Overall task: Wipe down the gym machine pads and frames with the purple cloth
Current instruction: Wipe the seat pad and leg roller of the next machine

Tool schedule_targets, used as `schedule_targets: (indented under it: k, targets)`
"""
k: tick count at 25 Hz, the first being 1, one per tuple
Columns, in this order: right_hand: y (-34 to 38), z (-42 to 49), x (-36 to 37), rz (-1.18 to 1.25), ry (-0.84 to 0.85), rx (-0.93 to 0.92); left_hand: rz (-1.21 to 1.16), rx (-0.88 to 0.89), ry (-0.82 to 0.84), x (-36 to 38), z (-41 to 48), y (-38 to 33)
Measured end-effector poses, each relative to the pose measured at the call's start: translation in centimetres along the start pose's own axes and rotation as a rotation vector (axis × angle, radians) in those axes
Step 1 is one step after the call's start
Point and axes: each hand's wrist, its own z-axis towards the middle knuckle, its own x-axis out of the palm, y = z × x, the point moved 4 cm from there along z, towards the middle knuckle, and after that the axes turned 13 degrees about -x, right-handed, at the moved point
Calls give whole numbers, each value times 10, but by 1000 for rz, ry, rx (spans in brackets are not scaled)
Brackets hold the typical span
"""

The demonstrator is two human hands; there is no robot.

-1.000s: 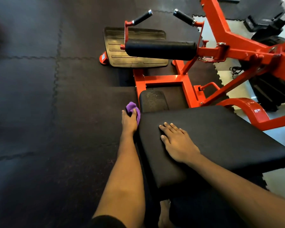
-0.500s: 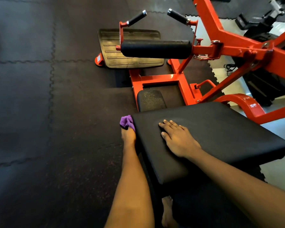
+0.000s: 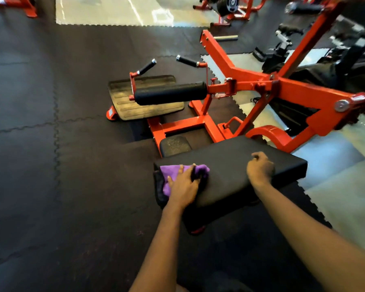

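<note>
Since the earlier frames the left hand (image 3: pixel 182 186) has come up from the left side of the seat pad (image 3: pixel 230 186) onto its top. The right hand (image 3: pixel 260 168) has shifted from left of centre toward the pad's far right.

Hands:
- The left hand lies with fingers spread on the purple cloth (image 3: pixel 169 175), pressing it to the pad.
- The right hand is blurred and rests on the pad. Its fingers are curled under with nothing in them.

Count:
- One cloth.
- Three black pads: the seat pad, a small pad (image 3: pixel 175 145) just beyond it, and a roller pad (image 3: pixel 170 93).
- Two handles, (image 3: pixel 147 67) and (image 3: pixel 187 60).
- One footplate (image 3: pixel 143 110).
- One orange frame (image 3: pixel 240 79).

Edges and room:
- The cloth sits at the pad's left corner and reaches its left edge.
- The right hand is near the far edge but not over it.
- Bare pad surface lies between the hands.
- Rubber floor tiles (image 3: pixel 51 165) lie open to the left.
</note>
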Motion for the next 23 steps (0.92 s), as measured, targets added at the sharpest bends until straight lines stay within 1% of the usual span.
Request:
schedule_targets:
  k: [2, 4, 6, 7, 8, 9, 11, 13, 14, 15, 16, 18, 19, 21, 22, 23]
  targets:
    - [-8, -5, -8, 130, -61, 31, 183, 100, 104, 12, -5, -33]
    - [-13, -9, -10, 220, -46, 36, 237, 212, 221, 22, -23, -56]
    - [-17, -13, -8, 317, -9, 17, 148, 309, 326, 18, -40, -61]
    - [-18, -15, -3, 396, 35, 17, 41, 311, 389, 5, -46, -61]
    - [-14, -20, 1, 479, 105, 25, -88, 301, 435, -9, -46, -56]
    - [-5, -27, 4, 558, 192, 14, -214, 282, 440, -26, -45, -51]
    - [31, -50, 8, 649, 432, -68, -432, 227, 368, -65, -44, -41]
    - [73, -70, 22, 680, 655, -177, -514, 228, 289, -106, -33, -37]
    - [93, -77, 31, 721, 729, -209, -514, 243, 266, -128, -26, -38]
    - [109, -80, 41, 769, 755, -238, -494, 264, 254, -148, -16, -37]
    - [126, -80, 50, 788, 712, -272, -457, 294, 246, -168, -5, -36]
    - [164, -72, 74, 838, 528, -324, -361, 337, 213, -211, 24, -30]
    - [182, -69, 86, 873, 450, -301, -296, 363, 138, -232, 40, -24]
    - [211, -65, 106, 901, 349, -244, -193, 487, -47, -275, 66, -14]
    - [225, -62, 113, 906, 318, -230, -142, 549, -90, -293, 76, -15]
    - [233, -57, 119, 900, 288, -216, -103, 565, -80, -305, 89, -16]
